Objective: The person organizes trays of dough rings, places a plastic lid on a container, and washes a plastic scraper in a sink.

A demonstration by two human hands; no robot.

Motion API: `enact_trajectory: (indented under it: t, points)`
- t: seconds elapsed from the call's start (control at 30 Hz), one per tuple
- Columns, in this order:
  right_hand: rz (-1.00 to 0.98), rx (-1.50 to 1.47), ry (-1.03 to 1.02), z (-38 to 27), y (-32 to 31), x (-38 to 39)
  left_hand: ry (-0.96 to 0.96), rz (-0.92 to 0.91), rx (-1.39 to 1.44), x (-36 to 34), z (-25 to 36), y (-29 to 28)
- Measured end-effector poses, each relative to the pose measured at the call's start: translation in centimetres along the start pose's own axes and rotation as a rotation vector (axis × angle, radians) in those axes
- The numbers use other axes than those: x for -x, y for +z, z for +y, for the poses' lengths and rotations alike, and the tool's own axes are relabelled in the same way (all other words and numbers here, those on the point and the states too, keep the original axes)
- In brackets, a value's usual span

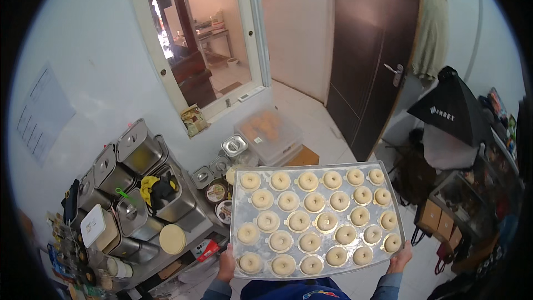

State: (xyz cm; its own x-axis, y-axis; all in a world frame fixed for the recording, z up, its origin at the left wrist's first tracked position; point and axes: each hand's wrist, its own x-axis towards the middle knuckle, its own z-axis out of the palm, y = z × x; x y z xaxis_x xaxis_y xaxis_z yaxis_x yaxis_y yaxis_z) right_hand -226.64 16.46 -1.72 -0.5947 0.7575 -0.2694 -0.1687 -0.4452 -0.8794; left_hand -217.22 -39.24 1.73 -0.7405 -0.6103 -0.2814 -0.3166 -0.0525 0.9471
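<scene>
Landmark: metal baking tray (pixel 242 211), held level in front of the person, above the floor.

Left hand (pixel 226 264): at the tray's near left corner, fingers clenched on the tray's edge, thumb on top of the rim. Blue sleeve below it.

Right hand (pixel 401 256): at the tray's near right corner, fingers clenched on the edge in the same way.

On the tray: raw dough rings (pixel 311 221), pale, each with a centre hole, set in five slanting rows, apart from one another, each on its own small square of paper.

Left of the tray: a steel surface (pixel 191 228) carrying lidded square metal canisters (pixel 136 147), one open canister holding yellow and dark cloths (pixel 155 189), a white lidded box (pixel 93 225) and a round pale lid (pixel 172 239). Small round tins (pixel 216 190) stand just beside the tray's left edge.

Beyond the tray's far edge: a clear plastic lidded tub (pixel 269 133) of browned pastries on the floor, with a small steel pan (pixel 234 145) beside it.

Right of the tray: brown cardboard boxes (pixel 438 222) and a black photographic softbox (pixel 452 111).

Farther beyond the tray: a dark brown door (pixel 372 50) with a lever handle, a white-framed glazed opening (pixel 205 39) giving onto another room, and a pale garment (pixel 432 28) hanging on the wall.
</scene>
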Motion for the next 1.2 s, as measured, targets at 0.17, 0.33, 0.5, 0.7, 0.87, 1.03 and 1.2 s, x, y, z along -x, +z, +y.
enact_trajectory:
  t: [0.17, 0.33, 0.5, 0.7, 0.87, 1.03, 1.2]
  points:
    - [-0.013, 0.033, 0.077, 2.4, 10.0, -5.9, -0.114, 0.041, 0.076, -7.2, 1.9, 4.1]
    - [-0.094, 0.06, 0.131, 4.0, 24.1, -9.6, -0.196, 0.164, 0.002, -13.2, 5.6, 8.1]
    - [-0.216, 0.118, 0.143, 10.0, 34.9, -16.6, -0.268, 0.3, 0.029, -19.6, 6.5, 12.0]
    - [-0.286, 0.11, 0.221, 15.8, 51.4, -22.5, -0.26, 0.419, 0.14, -27.5, 9.4, 18.7]
    - [-0.421, 0.109, 0.342, 23.3, 62.2, -28.8, -0.248, 0.426, 0.25, -35.5, 9.3, 23.2]
    - [-0.521, 0.212, 0.316, 28.7, 71.0, -31.3, -0.077, 0.502, 0.24, -41.7, 10.9, 26.8]
    - [-0.59, 0.244, 0.335, 33.1, 75.8, -32.3, -0.192, 0.56, 0.461, -46.9, 7.6, 27.3]
